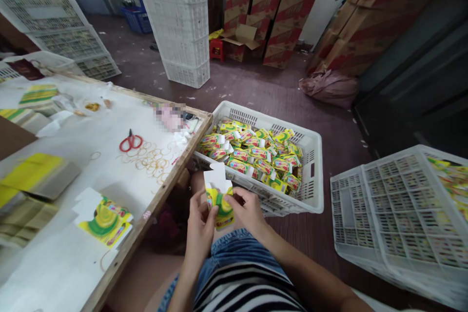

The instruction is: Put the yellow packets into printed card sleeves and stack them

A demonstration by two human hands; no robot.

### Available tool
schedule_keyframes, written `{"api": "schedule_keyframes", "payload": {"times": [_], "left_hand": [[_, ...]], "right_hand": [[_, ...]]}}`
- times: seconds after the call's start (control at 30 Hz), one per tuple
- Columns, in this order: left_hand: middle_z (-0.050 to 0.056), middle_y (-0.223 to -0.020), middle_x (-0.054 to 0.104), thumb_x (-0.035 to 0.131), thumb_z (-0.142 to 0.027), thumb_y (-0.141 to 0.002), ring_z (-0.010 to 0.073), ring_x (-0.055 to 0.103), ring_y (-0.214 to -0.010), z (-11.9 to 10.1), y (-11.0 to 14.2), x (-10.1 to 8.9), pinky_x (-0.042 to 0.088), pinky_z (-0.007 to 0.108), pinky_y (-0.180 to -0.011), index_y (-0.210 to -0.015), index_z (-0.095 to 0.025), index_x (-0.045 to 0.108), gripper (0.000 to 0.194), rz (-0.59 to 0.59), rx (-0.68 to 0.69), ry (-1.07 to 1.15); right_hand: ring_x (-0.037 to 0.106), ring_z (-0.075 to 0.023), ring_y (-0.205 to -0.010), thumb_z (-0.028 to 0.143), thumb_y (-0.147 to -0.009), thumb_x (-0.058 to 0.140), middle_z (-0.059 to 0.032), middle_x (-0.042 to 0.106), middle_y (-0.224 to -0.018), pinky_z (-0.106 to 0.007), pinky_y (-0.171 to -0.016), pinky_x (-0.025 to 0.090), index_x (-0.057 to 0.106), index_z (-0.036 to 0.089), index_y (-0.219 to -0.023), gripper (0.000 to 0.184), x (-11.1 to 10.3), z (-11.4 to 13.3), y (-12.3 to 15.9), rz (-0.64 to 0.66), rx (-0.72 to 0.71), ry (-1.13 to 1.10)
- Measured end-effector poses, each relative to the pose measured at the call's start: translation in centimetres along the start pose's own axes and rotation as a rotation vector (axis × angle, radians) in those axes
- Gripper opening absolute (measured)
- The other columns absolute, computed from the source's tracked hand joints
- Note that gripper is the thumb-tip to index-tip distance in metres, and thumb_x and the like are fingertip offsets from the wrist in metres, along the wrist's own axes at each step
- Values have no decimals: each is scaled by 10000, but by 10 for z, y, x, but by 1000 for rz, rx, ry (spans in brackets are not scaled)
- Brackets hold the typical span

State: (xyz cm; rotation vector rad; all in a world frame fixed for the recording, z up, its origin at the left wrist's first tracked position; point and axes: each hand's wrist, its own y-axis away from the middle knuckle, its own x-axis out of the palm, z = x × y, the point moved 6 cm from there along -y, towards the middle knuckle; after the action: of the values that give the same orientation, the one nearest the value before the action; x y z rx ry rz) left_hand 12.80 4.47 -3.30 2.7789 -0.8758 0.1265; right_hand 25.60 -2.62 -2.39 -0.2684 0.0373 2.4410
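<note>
Both my hands hold a small yellow and green carton (220, 200) over my lap, its white flaps open at the top. My left hand (199, 226) grips its left side with curled fingers. My right hand (247, 210) pinches its right edge. Just beyond stands a white plastic crate (314, 175) filled with several folded cartons of the same print (256, 153). On the table at my left lies a flat unfolded carton blank (104, 219).
The white-covered table (73, 165) has a wooden edge, red scissors (130, 142), scattered rubber bands (153, 160) and stacks of flat blanks (32, 175). An upturned crate (398, 214) is at right. Stacked crates (179, 19) and cardboard boxes (278, 9) stand behind.
</note>
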Motion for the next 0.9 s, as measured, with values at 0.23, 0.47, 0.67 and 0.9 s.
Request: {"api": "schedule_keyframes", "payload": {"times": [0.23,0.47,0.67,0.9], "left_hand": [[109,-1178,676,661,-285,-810,234,656,-1053,-14,4,3,517,363,-918,-1345,-228,427,587,196,29,1],[84,-1015,720,744,-271,-748,212,706,-853,-12,11,15,552,273,-711,-1162,-211,508,480,321,-89,129],[116,-1151,680,737,-289,-759,192,712,-790,-7,8,16,567,299,-701,-1368,-253,362,716,352,-126,175],[118,-1253,639,706,-264,-770,205,711,-847,-5,2,6,569,291,-720,-1240,-212,533,503,190,-7,20]], "right_hand": [[540,-123,-611,301,-861,580,-17,640,-839,-234,-564,414,601,203,-1122,281,-10,16,-7,227,-100,-124],[542,-146,-656,350,-927,506,-13,584,-694,-256,-616,419,607,179,-724,284,-19,30,-13,326,-238,15],[615,-170,-751,385,-916,549,-40,671,-867,-284,-689,480,590,222,-1150,288,-22,22,-15,191,-187,-72],[578,-159,-697,359,-855,614,-16,633,-788,-263,-614,438,666,202,-1026,238,-23,24,-18,349,-61,-6]]}}
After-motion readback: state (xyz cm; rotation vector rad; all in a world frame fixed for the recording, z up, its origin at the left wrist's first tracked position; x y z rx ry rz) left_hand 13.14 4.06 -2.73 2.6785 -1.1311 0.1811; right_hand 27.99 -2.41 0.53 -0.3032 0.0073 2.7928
